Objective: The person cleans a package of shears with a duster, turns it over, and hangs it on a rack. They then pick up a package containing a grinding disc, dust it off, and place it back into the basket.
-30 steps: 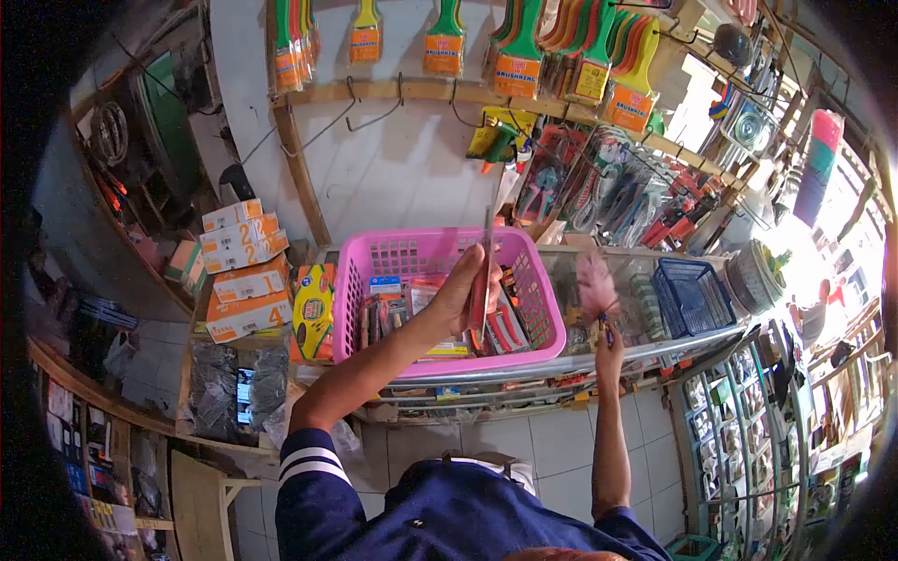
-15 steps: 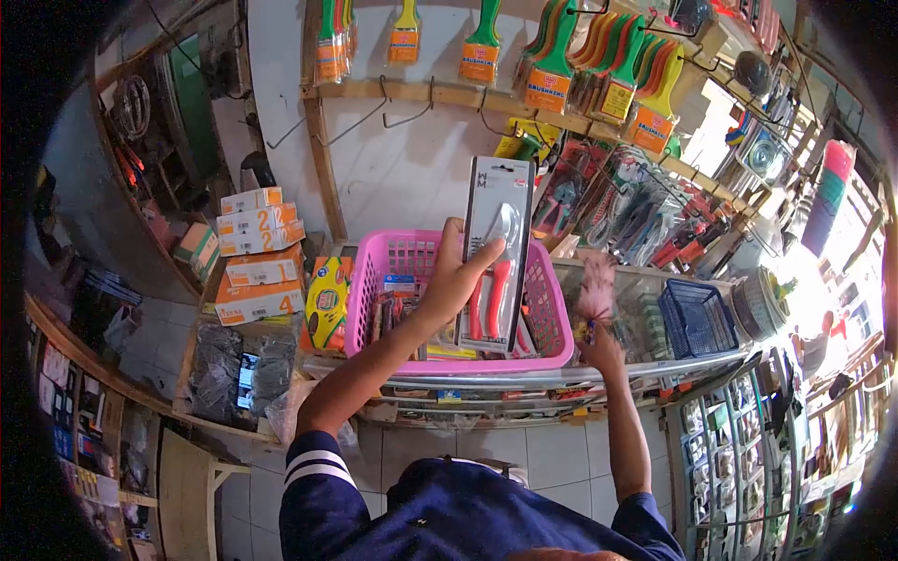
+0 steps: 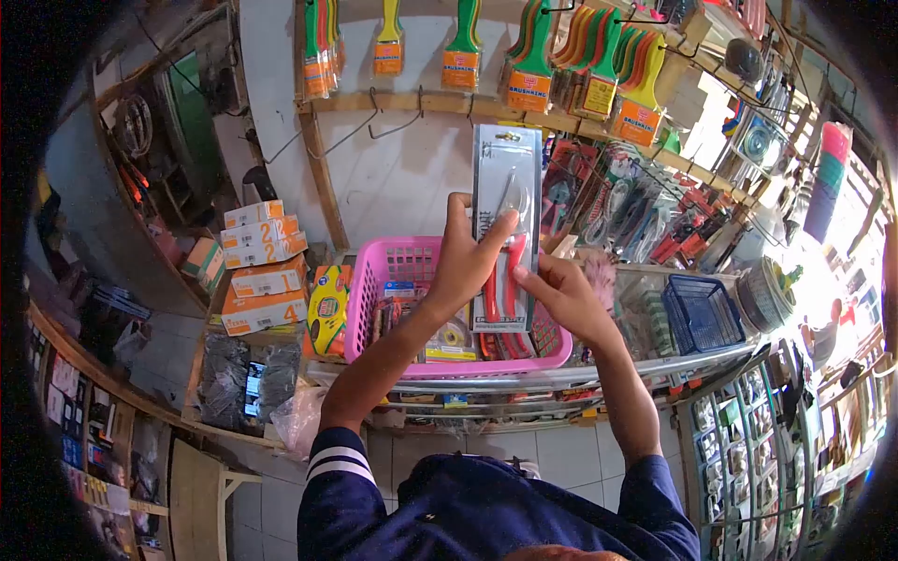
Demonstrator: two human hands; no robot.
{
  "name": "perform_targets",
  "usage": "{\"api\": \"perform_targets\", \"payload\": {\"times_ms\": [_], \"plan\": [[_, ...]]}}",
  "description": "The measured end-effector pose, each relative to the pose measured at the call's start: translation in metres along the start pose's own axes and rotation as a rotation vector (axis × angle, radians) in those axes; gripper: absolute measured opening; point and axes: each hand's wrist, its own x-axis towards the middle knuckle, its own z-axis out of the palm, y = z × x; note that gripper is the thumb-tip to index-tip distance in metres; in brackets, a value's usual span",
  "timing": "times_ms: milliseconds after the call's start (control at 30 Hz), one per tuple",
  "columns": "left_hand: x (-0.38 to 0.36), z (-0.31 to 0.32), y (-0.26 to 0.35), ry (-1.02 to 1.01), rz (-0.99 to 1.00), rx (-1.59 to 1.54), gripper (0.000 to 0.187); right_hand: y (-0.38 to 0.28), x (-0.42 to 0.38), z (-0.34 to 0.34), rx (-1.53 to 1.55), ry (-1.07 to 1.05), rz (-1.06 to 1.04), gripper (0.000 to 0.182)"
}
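A carded pack of pruning shears (image 3: 513,192) with red handles stands upright in front of me, above the pink plastic basket (image 3: 449,370). My left hand (image 3: 461,266) grips its left edge, the thumb pressed across the clear front. On the opposite side, my right hand (image 3: 571,297) pinches the lower right edge, with its thumb on the front near the handles. Other packaged goods lie inside the basket, including a yellow-labelled pack (image 3: 452,338). A pink feather duster (image 3: 600,279) lies on the glass counter, partly hidden behind my right hand.
Orange-and-white boxes (image 3: 265,280) are stacked left of the basket, with a lit phone (image 3: 253,388) below them. A blue basket (image 3: 702,316) sits on the counter at right. Paint brushes (image 3: 529,70) and bare wire hooks (image 3: 398,126) line the wall.
My right hand has left the feather duster, moved left and up, and taken hold of the shears pack. My left hand has raised the pack slightly.
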Motion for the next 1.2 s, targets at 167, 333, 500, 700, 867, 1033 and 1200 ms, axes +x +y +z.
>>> {"api": "perform_targets", "payload": {"times_ms": [167, 333, 500, 700, 867, 1033, 1200], "plan": [[0.013, 0.002, 0.013, 0.041, 0.037, 0.036, 0.038, -0.006, 0.015, -0.001, 0.070, 0.098, -0.119, 0.033], [0.015, 0.002, 0.004, 0.072, -0.008, 0.028, 0.038, -0.012, 0.016, -0.001, 0.085, 0.120, -0.113, 0.037], [0.018, 0.005, 0.012, 0.084, 0.009, 0.064, 0.038, 0.000, 0.024, -0.005, 0.101, 0.079, -0.092, 0.026], [0.012, 0.004, 0.007, 0.080, 0.020, 0.112, 0.037, 0.011, 0.022, -0.007, 0.081, 0.062, -0.093, 0.025], [0.012, -0.001, 0.006, 0.049, -0.016, 0.041, 0.035, -0.002, 0.019, 0.004, 0.195, 0.125, -0.119, 0.035], [0.013, 0.000, 0.005, 0.052, -0.062, -0.024, 0.035, 0.003, 0.022, 0.005, 0.226, 0.118, -0.149, 0.027], [0.019, -0.009, -0.010, -0.030, -0.138, -0.096, 0.034, 0.007, 0.022, 0.002, 0.231, 0.062, -0.108, 0.022]]}}
